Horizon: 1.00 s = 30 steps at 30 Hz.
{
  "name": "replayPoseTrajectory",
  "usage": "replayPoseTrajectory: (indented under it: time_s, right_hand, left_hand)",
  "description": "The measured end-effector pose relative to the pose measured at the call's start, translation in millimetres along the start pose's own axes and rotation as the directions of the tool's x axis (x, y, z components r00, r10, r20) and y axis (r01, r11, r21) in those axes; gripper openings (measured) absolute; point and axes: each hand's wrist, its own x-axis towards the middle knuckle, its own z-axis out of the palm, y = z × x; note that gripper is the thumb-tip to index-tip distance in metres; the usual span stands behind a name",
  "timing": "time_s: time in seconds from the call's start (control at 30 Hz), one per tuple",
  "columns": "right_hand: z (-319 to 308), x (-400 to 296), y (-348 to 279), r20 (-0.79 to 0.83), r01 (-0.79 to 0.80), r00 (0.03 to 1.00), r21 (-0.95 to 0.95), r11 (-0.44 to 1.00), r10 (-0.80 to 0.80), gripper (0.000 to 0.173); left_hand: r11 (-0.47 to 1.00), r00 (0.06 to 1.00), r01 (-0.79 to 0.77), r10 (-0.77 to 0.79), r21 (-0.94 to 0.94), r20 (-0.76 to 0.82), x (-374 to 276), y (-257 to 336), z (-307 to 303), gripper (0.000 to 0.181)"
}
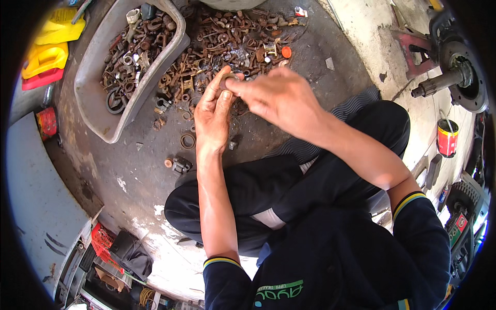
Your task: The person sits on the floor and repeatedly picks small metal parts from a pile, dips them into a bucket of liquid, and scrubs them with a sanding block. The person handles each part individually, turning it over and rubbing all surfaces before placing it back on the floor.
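Note:
My left hand (213,116) grips a small rusty metal ring (222,82) between thumb and fingers, held up above the floor. From the other side my right hand (285,102), slightly blurred, has its fingertips on the ring, covering part of the opening. Behind both hands a heap of rusty bolts, nuts and washers (217,48) spreads over the floor. Below my left hand lies a larger flat ring (188,141). A dark metal fitting (181,165) sits near my knee, beside a small rusty nut (168,162).
A grey plastic tub (87,87) at the left holds more rusty hardware. An orange cap (286,52) lies at the heap's right edge. To the right stand a splined shaft (441,83) with a flange and a red-and-yellow can (447,139). A pale blue panel (42,201) curves along the left.

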Motion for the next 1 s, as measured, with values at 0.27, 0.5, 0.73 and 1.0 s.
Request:
replayPoseTrajectory:
  time_s: [0.27,0.5,0.73,1.0]
  right_hand:
    - [-6.6,9.8,22.3,-0.038,-0.308,0.942,0.296,0.904,0.334,0.032]
    - [-24.2,-9.8,9.6,-0.011,-0.433,0.866,0.483,0.761,0.5,0.037]
    - [-45.4,-35.4,-28.9,0.031,-0.317,0.896,0.743,0.589,0.443,0.046]
    - [-71.4,-40.0,-61.5,0.038,-0.389,0.917,0.298,0.872,0.396,0.029]
  left_hand:
    - [0.974,0.999,-0.007,0.019,0.226,-0.051,-3.0,17.0,9.0,0.042]
    - [0.978,0.979,-0.201,0.199,-0.049,-0.042,-40.4,25.7,28.3,0.043]
    - [0.937,0.954,-0.287,0.299,-0.199,0.034,-89.0,46.1,58.3,0.04]
    - [0.935,0.941,-0.332,0.32,-0.124,-0.108,-135.5,83.2,79.9,0.038]
